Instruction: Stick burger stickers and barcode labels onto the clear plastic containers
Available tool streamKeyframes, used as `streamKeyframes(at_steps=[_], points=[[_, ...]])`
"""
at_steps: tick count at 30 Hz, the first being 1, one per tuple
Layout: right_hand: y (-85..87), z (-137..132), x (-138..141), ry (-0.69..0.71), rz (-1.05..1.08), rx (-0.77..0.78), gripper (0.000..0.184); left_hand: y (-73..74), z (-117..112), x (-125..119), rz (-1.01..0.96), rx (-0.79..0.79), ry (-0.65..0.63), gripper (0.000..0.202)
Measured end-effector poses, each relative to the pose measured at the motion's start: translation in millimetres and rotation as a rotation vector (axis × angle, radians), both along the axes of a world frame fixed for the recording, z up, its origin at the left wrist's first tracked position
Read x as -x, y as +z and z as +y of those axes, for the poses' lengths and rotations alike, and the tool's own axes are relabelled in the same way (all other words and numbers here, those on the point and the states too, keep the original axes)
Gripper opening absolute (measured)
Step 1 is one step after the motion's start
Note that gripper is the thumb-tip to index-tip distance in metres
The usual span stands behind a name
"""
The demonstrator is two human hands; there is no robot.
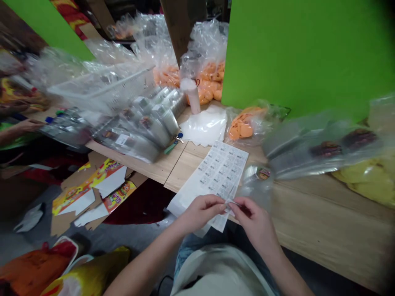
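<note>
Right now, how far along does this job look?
Done: a pile of labelled clear packs lies on the wooden table. In hand: the left hand and right hand pinch a small pale strip over a label sheet. Left: that sheet still shows many labels, and bagged orange discs sit beyond it.

Bright, even light is falling across the desk (324,222), glare is streaking the plastic bags (308,152), and wide-angle distortion is bending the blurred edges, while the label sheet (216,181) is staying fairly sharp.
</note>
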State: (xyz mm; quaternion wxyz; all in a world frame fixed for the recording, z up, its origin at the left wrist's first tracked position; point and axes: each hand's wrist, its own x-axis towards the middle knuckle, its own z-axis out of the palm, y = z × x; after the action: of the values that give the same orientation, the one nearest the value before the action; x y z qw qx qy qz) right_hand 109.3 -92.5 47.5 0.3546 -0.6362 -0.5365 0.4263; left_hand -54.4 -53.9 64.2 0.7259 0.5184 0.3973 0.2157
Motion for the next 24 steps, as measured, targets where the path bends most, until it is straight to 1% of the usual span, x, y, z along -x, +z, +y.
streamKeyframes(at_steps=[2,3,5,6,7,8,9,10,11,12,13,15,16,17,18,19,20,22,24], points=[[2.4,1,-6,-0.039,-0.101,-0.139,0.021,-5.2,11,1,0.092,-0.13,-0.037,0.029],[4.2,0,-10,-0.072,-0.142,-0.214,0.018,-9.4,22,4,0.161,-0.225,-0.02,0.032],[8.6,-7,-22,-0.161,-0.209,-0.319,0.015,-19.7,53,14,0.35,-0.465,0.104,0.039],[10.6,-12,-31,-0.207,-0.241,-0.346,0.014,-25.1,70,20,0.446,-0.591,0.22,0.037],[12.1,-17,-42,-0.253,-0.27,-0.358,0.014,-30.2,86,25,0.531,-0.684,0.321,0.031],[12.7,-23,-54,-0.299,-0.289,-0.355,0.014,-34.6,98,27,0.596,-0.737,0.365,0.026],[12.3,-29,-68,-0.354,-0.298,-0.338,0.015,-38.0,105,26,0.618,-0.784,0.361,0.023],[11.1,-34,-81,-0.414,-0.295,-0.309,0.016,-40.0,107,23,0.589,-0.826,0.302,0.021],[9.2,-38,-94,-0.475,-0.278,-0.262,0.018,-40.5,103,16,0.533,-0.855,0.221,0.019],[6.9,-41,-105,-0.524,-0.244,-0.199,0.023,-39.7,94,6,0.462,-0.869,0.151,0.019],[4.5,-41,-114,-0.553,-0.192,-0.131,0.03,-37.9,81,-4,0.396,-0.868,0.116,0.019],[0.2,-36,-124,-0.55,-0.065,-0.015,0.053,-33.7,54,-27,0.31,-0.822,0.133,0.023],[-1.5,-30,-126,-0.522,-0.002,0.024,0.063,-32.7,42,-38,0.276,-0.805,0.106,0.031],[-3.0,-23,-127,-0.474,0.051,0.046,0.069,-33.1,33,-48,0.252,-0.8,0.061,0.044],[-4.2,-15,-126,-0.404,0.094,0.055,0.07,-35.0,27,-57,0.235,-0.807,-0.004,0.059],[-5.2,-7,-124,-0.319,0.127,0.059,0.068,-38.3,24,-64,0.229,-0.824,-0.068,0.071],[-6.2,1,-122,-0.227,0.156,0.06,0.065,-42.4,23,-69,0.231,-0.844,-0.119,0.079],[-7.9,13,-117,-0.071,0.198,0.057,0.059,-50.9,24,-75,0.238,-0.869,-0.164,0.08],[-9.5,21,-113,0.019,0.22,0.054,0.057,-56.4,25,-76,0.236,-0.871,-0.178,0.077]])
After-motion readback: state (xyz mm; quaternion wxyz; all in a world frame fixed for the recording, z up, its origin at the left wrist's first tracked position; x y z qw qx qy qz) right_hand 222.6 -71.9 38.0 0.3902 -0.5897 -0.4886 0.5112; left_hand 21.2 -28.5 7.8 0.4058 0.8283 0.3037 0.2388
